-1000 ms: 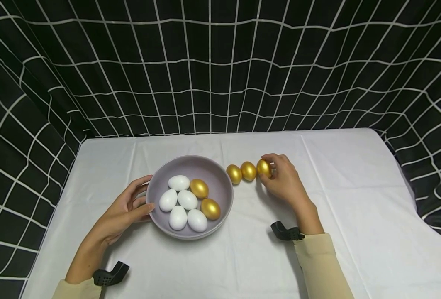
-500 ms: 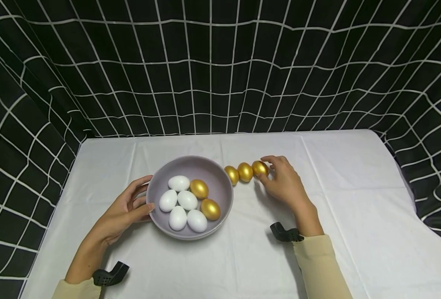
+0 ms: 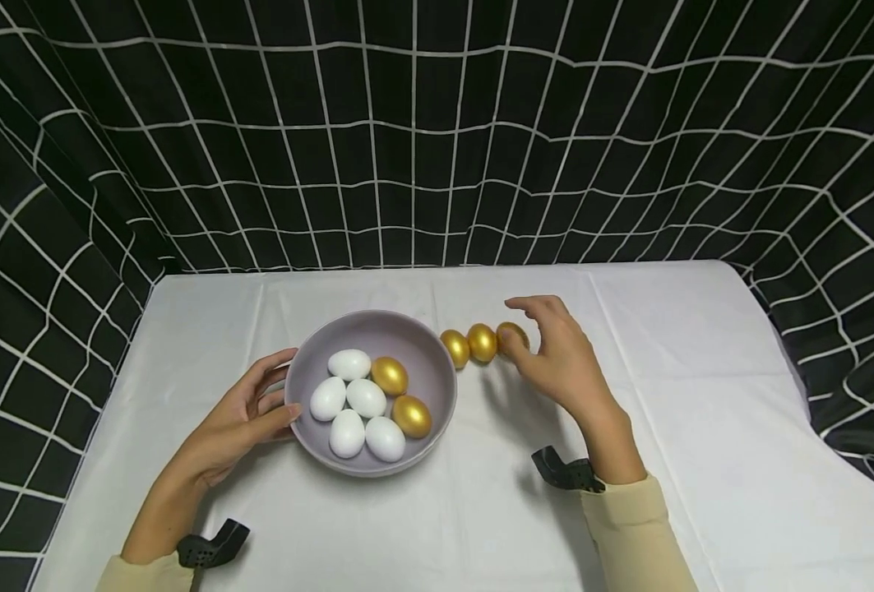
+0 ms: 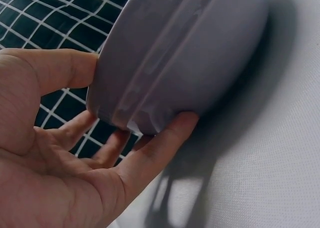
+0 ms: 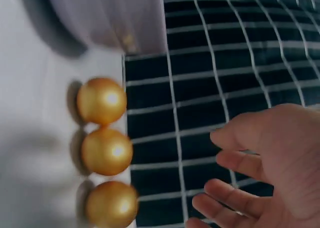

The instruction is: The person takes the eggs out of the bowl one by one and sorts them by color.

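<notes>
1. Left hand [image 3: 247, 419]: spread against the bowl [image 3: 437, 411] at its 9 o'clock side, thumb and fingers touching the outer wall; the left wrist view shows the same contact.
2. Right hand [image 3: 558, 362]: relaxed, fingers loosely spread, holding nothing. The right wrist view shows a clear gap between fingers [image 5: 240, 200] and eggs.
3. Gold row [image 3: 483, 343]: three gold eggs touching on the table, running 9 to 3 o'clock from the bowl's rim; each egg's long axis lies roughly 12 to 6. The end egg [image 3: 509, 335] sits just at 10 o'clock of the right hand, the nearer hand.
4. Bowl contents: five white eggs [image 3: 366, 396], two gold eggs [image 3: 390, 375].
</notes>
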Tool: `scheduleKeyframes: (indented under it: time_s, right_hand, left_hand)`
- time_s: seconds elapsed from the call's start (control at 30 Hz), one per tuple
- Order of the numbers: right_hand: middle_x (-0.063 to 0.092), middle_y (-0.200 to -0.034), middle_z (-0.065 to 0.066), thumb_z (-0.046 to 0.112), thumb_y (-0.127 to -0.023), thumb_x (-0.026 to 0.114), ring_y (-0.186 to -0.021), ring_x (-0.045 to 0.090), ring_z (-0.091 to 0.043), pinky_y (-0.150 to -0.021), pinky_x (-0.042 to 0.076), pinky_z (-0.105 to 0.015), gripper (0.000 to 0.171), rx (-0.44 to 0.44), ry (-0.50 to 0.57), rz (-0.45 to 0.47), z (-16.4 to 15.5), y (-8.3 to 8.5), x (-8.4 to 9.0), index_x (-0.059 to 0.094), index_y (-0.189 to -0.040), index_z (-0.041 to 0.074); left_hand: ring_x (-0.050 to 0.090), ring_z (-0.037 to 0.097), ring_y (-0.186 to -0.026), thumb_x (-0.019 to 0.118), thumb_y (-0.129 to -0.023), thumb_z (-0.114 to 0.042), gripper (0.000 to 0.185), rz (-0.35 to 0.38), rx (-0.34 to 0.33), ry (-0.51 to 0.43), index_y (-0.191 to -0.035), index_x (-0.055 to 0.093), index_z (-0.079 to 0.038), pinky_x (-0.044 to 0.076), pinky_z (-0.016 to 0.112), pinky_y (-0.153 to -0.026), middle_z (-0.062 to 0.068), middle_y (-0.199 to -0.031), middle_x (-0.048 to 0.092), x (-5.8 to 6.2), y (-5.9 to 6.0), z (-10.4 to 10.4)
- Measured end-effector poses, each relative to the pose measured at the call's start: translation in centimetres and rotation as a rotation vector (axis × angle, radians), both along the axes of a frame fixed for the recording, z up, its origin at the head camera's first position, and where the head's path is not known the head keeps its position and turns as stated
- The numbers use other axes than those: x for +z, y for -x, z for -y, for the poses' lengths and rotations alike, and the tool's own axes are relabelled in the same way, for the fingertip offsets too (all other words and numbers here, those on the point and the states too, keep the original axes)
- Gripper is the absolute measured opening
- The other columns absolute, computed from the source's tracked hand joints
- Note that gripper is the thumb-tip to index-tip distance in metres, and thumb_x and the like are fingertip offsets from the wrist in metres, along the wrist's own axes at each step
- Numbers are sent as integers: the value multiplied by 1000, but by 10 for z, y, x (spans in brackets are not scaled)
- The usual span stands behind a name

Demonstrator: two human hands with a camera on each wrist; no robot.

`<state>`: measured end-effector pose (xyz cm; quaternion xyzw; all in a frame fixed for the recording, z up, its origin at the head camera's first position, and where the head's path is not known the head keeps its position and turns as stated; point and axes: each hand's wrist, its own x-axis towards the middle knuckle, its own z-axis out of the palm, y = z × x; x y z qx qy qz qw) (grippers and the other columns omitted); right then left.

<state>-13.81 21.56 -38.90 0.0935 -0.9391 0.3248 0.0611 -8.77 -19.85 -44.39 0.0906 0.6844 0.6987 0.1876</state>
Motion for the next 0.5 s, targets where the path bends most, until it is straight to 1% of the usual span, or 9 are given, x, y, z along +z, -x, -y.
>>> scheduleKeyframes:
  time_s: [0.1,0.2,0.27,0.33,0.4,0.5]
  right_hand:
    - [61,-142,-12,25,-102,68,-132,60,-35,-109,49,-59,39,90,41,3,14,-2,9,65,-139,13]
    - [64,-138,-9,24,-101,70,-129,62,-31,-110,51,-55,37,189,76,13,27,-3,19,67,-137,14]
    - [66,-135,-8,21,-101,70,-123,65,-30,-108,53,-53,35,249,85,19,36,-5,26,68,-135,13]
    - [67,-134,-8,19,-100,71,-118,67,-29,-104,55,-49,35,294,71,21,44,-6,30,68,-134,12]
    - [68,-132,-6,22,-100,72,-112,68,-26,-98,56,-47,35,329,33,17,52,-7,33,69,-133,13]
    - [67,-132,-6,21,-99,72,-104,68,-25,-91,56,-43,37,384,-19,32,65,-8,34,68,-135,13]
  left_hand:
    - [64,8,-124,67,-101,-3,78,-4,6,7,-166,24,-10,64,37,-91,25,-164,30,1,0,2]
    - [64,8,-124,67,-101,-3,79,0,8,12,-166,24,-11,64,37,-91,24,-164,31,-2,1,3]
    - [64,7,-124,67,-101,-2,79,6,8,15,-166,24,-12,64,38,-91,23,-164,31,-4,1,3]
    - [64,7,-124,67,-100,-2,80,9,6,14,-166,23,-13,64,38,-91,21,-164,32,-6,1,3]
    - [65,7,-124,67,-100,-2,80,10,6,14,-166,23,-14,64,39,-91,21,-163,33,-7,1,3]
    - [64,7,-125,67,-100,-2,80,14,8,19,-166,23,-14,64,39,-91,20,-163,33,-7,0,4]
